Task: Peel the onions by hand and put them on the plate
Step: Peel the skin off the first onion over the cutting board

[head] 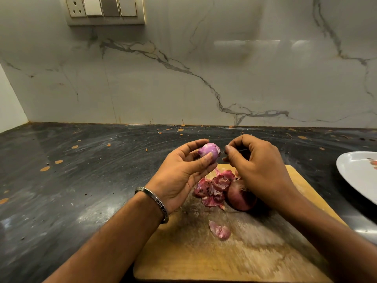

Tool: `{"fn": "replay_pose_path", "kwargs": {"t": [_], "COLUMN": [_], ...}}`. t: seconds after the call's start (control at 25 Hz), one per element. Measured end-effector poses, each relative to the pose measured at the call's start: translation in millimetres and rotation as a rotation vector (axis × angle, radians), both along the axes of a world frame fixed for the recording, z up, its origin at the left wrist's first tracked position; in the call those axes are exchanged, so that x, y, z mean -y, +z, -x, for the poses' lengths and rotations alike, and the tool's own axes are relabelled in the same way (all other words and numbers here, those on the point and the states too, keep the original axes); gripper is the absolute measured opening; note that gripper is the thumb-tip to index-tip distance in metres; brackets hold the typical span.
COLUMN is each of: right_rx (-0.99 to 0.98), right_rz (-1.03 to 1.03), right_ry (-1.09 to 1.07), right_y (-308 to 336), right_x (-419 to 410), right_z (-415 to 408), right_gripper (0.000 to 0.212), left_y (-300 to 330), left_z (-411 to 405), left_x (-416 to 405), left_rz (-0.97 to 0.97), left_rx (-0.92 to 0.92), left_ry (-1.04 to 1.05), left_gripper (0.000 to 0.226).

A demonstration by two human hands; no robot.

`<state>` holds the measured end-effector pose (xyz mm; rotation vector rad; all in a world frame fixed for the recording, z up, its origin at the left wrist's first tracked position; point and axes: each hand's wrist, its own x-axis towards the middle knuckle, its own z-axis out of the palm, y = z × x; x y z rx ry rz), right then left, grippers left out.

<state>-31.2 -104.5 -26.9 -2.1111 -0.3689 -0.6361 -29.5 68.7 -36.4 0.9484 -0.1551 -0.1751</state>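
Note:
My left hand (183, 172) holds a small, mostly peeled purple onion (209, 151) between thumb and fingers above the wooden cutting board (234, 260). My right hand (255, 166) is just right of the onion, fingers curled, thumb and forefinger pinched together near the onion's tip; what they pinch is too small to make out. An unpeeled red onion (240, 196) lies on the board under my right hand, next to a pile of onion skins (214, 187). One loose skin (220, 230) lies nearer me. The white plate (359, 174) sits at the right edge.
The board rests on a dark stone counter (81, 180) with orange specks. A marble backsplash (183, 78) rises behind, with a switch panel (105, 9) at upper left.

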Motion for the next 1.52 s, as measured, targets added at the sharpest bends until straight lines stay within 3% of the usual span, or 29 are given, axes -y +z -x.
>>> {"fn": "replay_pose_path", "kwargs": {"t": [0.2,0.44,0.6,0.76,0.88,1.08,1.2,1.32,1.52], "right_rx": [-0.050,-0.126,-0.152,-0.110,-0.067,-0.050,0.015,0.025,0.030], "right_rz": [-0.112,-0.107,-0.116,-0.113,-0.037,0.079,0.025,-0.033,-0.057], "right_ry": [0.154,0.171,0.117,0.054,0.054,0.049,0.049,0.100,0.117], "right_y": [3,1,-1,-1,2,4,3,4,4], "right_x": [-4,-4,-1,2,1,-2,-2,-1,1], "right_z": [6,2,-2,-2,3,5,5,6,6], "right_gripper": [0.008,0.007,0.011,0.010,0.016,0.023,0.003,0.016,0.013], "left_y": [0,-1,1,2,2,3,3,3,1], "left_z": [2,4,4,1,-1,-2,-2,1,3], "left_x": [1,2,2,2,2,1,3,3,4], "left_rz": [-0.042,-0.137,-0.069,0.000,0.013,0.013,0.014,-0.027,-0.088], "left_rx": [0.025,0.079,0.041,0.012,-0.038,-0.045,-0.033,-0.015,0.025], "left_ry": [-0.015,0.012,-0.023,-0.017,0.015,0.029,0.018,-0.034,-0.072], "left_gripper": [0.053,0.049,0.048,0.047,0.032,0.035,0.036,0.034,0.038]}}
